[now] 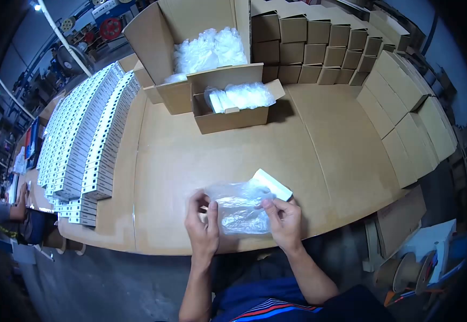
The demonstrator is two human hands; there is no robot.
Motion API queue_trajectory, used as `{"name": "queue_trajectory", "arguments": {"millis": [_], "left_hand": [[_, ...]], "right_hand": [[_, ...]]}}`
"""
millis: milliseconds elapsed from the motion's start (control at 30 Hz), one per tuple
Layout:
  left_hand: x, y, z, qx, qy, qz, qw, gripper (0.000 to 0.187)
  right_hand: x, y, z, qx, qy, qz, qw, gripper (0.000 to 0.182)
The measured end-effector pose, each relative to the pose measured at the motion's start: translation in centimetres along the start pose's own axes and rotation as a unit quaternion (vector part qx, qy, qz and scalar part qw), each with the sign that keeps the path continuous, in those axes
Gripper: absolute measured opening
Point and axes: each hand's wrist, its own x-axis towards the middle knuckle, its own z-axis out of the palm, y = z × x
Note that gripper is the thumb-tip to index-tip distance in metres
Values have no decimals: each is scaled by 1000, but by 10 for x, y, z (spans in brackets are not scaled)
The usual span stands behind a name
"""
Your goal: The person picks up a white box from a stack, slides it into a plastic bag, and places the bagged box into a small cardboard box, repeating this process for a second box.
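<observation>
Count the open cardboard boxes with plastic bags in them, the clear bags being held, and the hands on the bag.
Open cardboard boxes holding plastic bags: 2, large box and small box
Clear plastic bag held: 1
Hands: 2, left hand and right hand
Total: 5

The picture is moderately bright, with cool, even light from above. Small ceiling lamps (36, 7) glare at the far left edge. The open carton (233, 110) throws a short, soft shadow to the right on the table (319, 145). The fisheye lens bends straight edges strongly, and the corners are black. Details look slightly soft.
</observation>
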Motion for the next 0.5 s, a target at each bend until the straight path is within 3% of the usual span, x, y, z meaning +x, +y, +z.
{"name": "queue_trajectory", "arguments": {"millis": [67,133,233,500], "left_hand": [[-3,2,-8,129,71,110,983,44],[-3,10,-12,185,46,235,953,48],[10,36,-6,229,-45,302,924,47],[24,44,5,224,-101,321,915,37]], "right_hand": [[-1,-1,3,-20,23,-49,998,23],[-2,-5,4,-48,34,-96,994,20],[-4,-1,2,-84,18,-99,991,17],[-8,-13,1,-109,0,-96,989,14]]}}
